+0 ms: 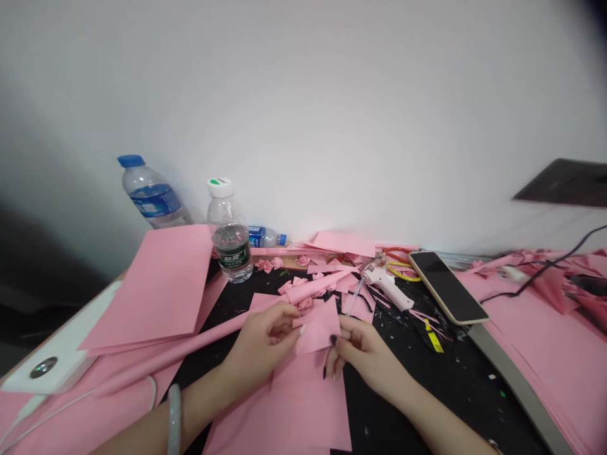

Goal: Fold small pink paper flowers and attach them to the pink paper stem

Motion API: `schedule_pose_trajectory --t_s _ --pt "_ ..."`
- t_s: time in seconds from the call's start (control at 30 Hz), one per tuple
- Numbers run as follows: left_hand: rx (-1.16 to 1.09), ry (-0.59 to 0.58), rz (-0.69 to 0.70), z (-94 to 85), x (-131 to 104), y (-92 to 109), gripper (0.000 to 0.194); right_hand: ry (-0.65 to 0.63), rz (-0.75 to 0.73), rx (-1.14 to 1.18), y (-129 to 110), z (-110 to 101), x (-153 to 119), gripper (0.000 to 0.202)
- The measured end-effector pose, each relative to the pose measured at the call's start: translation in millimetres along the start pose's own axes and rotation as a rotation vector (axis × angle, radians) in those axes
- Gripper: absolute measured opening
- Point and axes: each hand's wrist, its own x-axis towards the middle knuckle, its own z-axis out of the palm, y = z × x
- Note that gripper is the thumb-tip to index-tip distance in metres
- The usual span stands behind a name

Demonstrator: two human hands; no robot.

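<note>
A small pink paper piece is held up between both hands, above a larger pink sheet lying on the black surface. My left hand pinches its left edge between thumb and fingers. On the right edge, my right hand grips it with thumb and index finger, the other fingers curled below. Just behind the hands are a rolled pink paper tube and small folded pink pieces.
Bottles stand at the back left beside stacked pink sheets. A white power strip or device lies far left. Right of centre are a glue gun, a phone and cables, with more pink paper at right.
</note>
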Motion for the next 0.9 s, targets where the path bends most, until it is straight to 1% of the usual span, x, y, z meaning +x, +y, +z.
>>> schedule_pose_trajectory --t_s 0.07,0.17,0.23,0.27,0.37,0.43,0.5,0.57,0.63,0.67,0.73,0.8,0.9 --pt "-0.114 -0.015 -0.052 1.7 2 -1 0.009 0.038 -0.016 0.014 1 -1 0 0.022" --pt "-0.329 -0.08 -0.135 3.6 3 -1 0.02 0.075 -0.029 0.06 2 -3 -1 0.028" --pt "-0.403 -0.112 -0.151 3.3 4 2 0.029 0.084 -0.031 0.079 2 -3 -2 0.032" --pt "-0.409 -0.115 -0.141 2.6 4 4 0.029 0.086 -0.03 0.082 2 -3 -2 0.033" --pt "-0.39 -0.115 -0.102 -1.1 5 10 0.02 0.076 -0.027 0.097 1 -3 -3 0.031" --pt "-0.428 -0.132 -0.128 -3.5 5 11 0.016 0.068 -0.027 0.144 0 -3 -3 0.028" --pt "-0.515 -0.132 -0.184 -4.8 6 8 0.018 0.071 -0.02 0.228 -1 -4 -3 0.025" --pt "-0.625 -0.127 -0.222 -5.0 6 2 0.015 0.087 -0.01 0.326 -2 -5 -3 0.023" --pt "-0.748 -0.152 -0.252 -4.9 5 -4 0.013 0.097 -0.005 0.408 -3 -7 -3 0.021" --pt "-0.791 -0.175 -0.279 -5.0 5 -6 0.014 0.094 -0.004 0.438 -4 -8 -4 0.02" --pt "-0.844 -0.173 -0.308 -5.7 5 -7 0.013 0.07 -0.005 0.486 -4 -9 -5 0.019" --pt "-0.906 -0.172 -0.314 -6.9 5 -4 0.014 0.038 -0.004 0.524 -5 -10 -6 0.021" --pt "-0.954 -0.179 -0.301 -7.9 7 1 0.021 0.033 -0.007 0.556 -6 -10 -5 0.028"
